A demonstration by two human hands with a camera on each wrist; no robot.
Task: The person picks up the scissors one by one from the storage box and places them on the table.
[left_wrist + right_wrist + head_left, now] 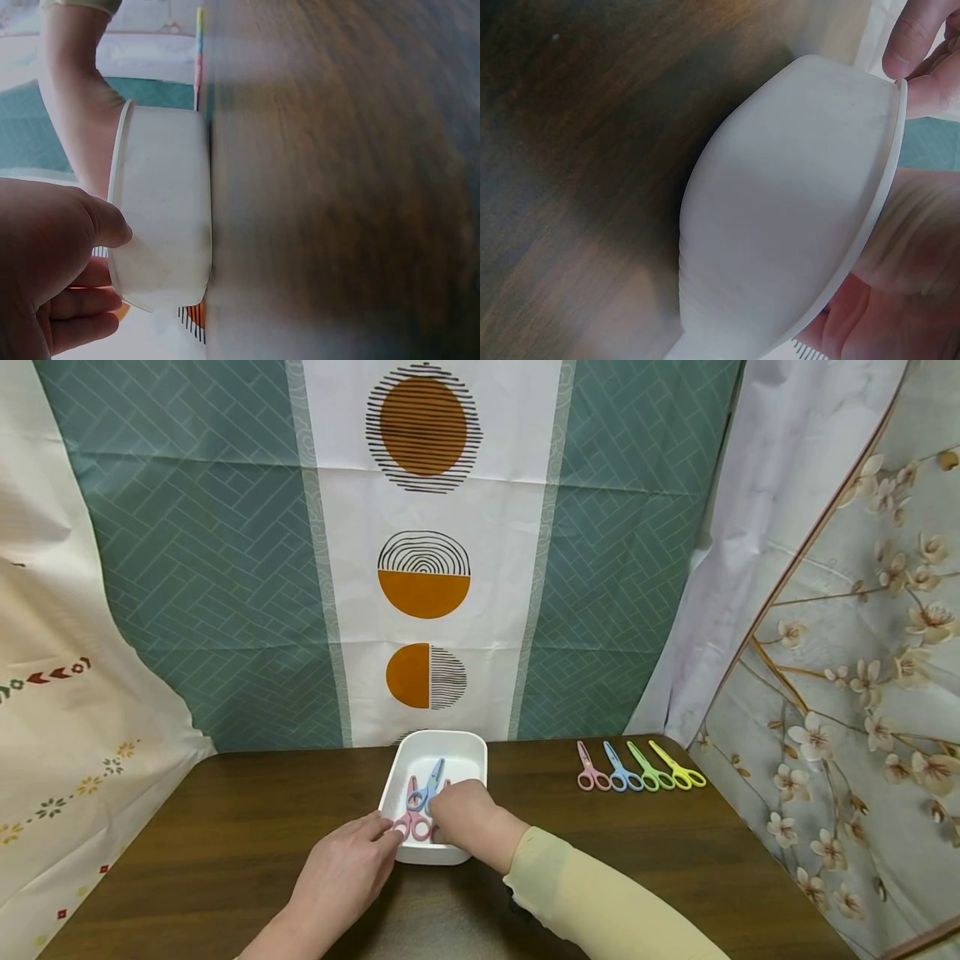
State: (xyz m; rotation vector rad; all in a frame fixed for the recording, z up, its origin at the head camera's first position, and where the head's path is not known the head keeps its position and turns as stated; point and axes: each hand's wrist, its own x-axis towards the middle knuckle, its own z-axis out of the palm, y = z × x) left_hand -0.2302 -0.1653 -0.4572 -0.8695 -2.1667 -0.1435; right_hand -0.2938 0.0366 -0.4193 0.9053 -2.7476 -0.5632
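A white plastic bin (439,856) sits on the table, with blue scissors (431,787) and pink scissors (412,820) lying in it. My left hand (351,868) pinches the bin's near-left rim. In the left wrist view, that hand's thumb (112,225) lies against the outer wall. My right hand (467,818) reaches down inside the bin at its right side, beside the blue scissors. Pink parts of more scissors show around it. Its fingertips are hidden, and the right wrist view shows only part of the hand (907,277) behind the bin wall.
A row of pink scissors (592,777), blue scissors (624,777), green scissors (651,775) and yellow scissors (682,777) lies at the table's back right, blades pointing away. Patterned cloths (225,568) hang behind and at both sides of the brown wooden table (225,827).
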